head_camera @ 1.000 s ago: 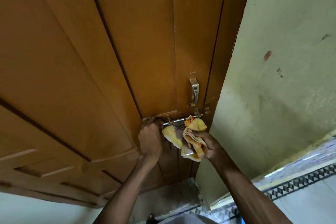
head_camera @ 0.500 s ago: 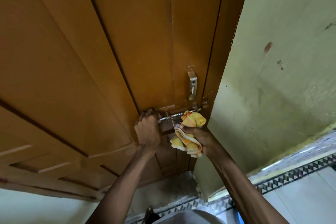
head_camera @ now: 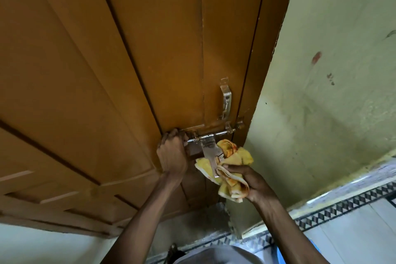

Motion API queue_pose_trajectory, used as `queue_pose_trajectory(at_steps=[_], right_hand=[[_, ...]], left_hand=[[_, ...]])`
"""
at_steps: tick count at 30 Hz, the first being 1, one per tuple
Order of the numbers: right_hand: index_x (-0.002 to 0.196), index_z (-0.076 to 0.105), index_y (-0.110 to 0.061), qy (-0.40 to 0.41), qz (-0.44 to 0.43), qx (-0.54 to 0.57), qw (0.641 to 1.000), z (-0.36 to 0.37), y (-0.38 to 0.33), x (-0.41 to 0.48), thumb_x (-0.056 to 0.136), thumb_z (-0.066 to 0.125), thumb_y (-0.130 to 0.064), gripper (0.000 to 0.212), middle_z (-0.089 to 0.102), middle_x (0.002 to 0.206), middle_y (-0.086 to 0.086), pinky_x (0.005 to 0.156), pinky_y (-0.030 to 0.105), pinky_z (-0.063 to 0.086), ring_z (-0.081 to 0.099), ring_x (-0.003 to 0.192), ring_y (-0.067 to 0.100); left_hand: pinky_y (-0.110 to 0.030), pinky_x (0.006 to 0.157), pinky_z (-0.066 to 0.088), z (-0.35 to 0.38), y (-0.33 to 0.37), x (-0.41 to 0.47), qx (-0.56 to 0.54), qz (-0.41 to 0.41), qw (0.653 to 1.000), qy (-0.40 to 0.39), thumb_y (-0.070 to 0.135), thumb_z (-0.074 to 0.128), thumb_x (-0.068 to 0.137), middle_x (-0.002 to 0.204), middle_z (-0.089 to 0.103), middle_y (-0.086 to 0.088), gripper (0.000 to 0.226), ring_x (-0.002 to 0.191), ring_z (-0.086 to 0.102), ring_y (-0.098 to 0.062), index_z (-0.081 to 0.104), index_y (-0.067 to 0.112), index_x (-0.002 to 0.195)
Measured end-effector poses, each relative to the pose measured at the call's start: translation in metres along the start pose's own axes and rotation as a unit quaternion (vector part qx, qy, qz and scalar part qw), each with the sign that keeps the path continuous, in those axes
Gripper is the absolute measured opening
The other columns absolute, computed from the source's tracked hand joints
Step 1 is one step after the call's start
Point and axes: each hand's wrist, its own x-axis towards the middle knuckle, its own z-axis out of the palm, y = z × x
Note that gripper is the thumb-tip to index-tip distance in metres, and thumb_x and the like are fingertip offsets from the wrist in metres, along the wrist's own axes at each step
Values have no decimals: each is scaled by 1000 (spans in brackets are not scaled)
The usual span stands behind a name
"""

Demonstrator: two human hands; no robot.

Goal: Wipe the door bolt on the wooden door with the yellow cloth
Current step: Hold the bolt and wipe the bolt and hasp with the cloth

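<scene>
Your left hand [head_camera: 171,152] is clamped against the wooden door [head_camera: 107,70], fingers curled over the panel edge at the left end of the door bolt [head_camera: 211,135]; whether the fingers also pinch the bolt's end is hidden. Just to the right of that hand, the bolt's rod runs across the door stile, long axis roughly horizontal and rising slightly toward the right, where its tip points into the frame-side keeper [head_camera: 239,123]. From the middle of the rod a flat hasp plate [head_camera: 211,156] hangs downward, its long axis near vertical, and its lower end lies on the yellow cloth [head_camera: 233,169]. Your right hand [head_camera: 250,180] is closed around the bunched cloth, fingers wrapped over the folds, and sits below and to the right of the rod. The rod therefore lies up and to the left of the cloth hand, which is the nearer hand for wiping. Judged from this layout, raise the cloth onto the rod and stroke along its long axis, left to right. Above the rod, the metal door handle [head_camera: 226,100] stands upright; the pale wall [head_camera: 332,70] is at the far right.
</scene>
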Motion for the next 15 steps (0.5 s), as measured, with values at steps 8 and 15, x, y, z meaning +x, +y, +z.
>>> queue_pose_trajectory(at_steps=[8, 15], right_hand=[[102, 70, -3, -61, -38, 93, 993, -2, -17, 17, 65, 85, -5, 40, 72, 104, 14, 86, 31, 56, 71, 95, 23], [76, 73, -5, 49, 17, -20, 998, 22, -20, 35, 86, 63, -1, 15, 74, 74, 9, 63, 29, 59, 72, 65, 20]], left_hand=[[-37, 71, 51, -10, 8, -3, -33, -15, 999, -11, 8, 60, 84, 93, 67, -6, 10, 91, 63, -28, 65, 16, 85], [-35, 69, 51, -3, 6, -6, 9, -5, 1000, 13, 9, 67, 78, 91, 66, -1, 13, 93, 63, -24, 63, 21, 82]])
